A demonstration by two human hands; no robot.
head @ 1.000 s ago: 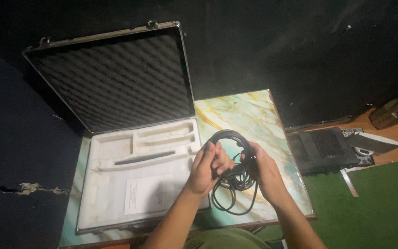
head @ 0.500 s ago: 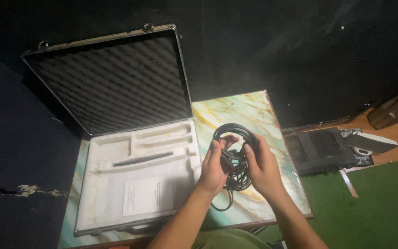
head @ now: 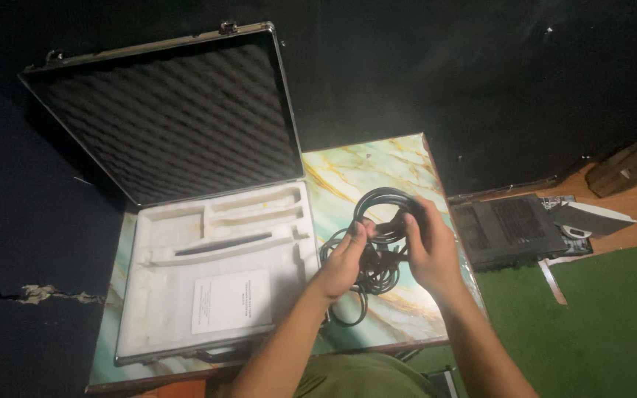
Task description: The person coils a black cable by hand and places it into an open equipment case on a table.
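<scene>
Both my hands hold a coil of black cable [head: 374,208] above the marbled tabletop [head: 348,173]. My left hand [head: 345,259] grips the coil's left side with fingers curled round the strands. On the right side, my right hand [head: 428,249] pinches the bundle near its middle. Loose loops hang below the hands toward the table. To the left lies an open metal-edged case [head: 211,243] with a white moulded insert; a thin dark rod [head: 223,243] rests in one of its slots and a white paper sheet [head: 231,301] lies on the insert.
The case lid [head: 164,110] stands open, lined with dark egg-crate foam. A black flat device [head: 510,228] and a white object [head: 591,217] sit on the floor at right, beside green carpet [head: 599,324]. Dark wall behind.
The coil has been drawn tighter between my hands, with fewer loose loops hanging. My hands shifted slightly right and stayed closed on the cable.
</scene>
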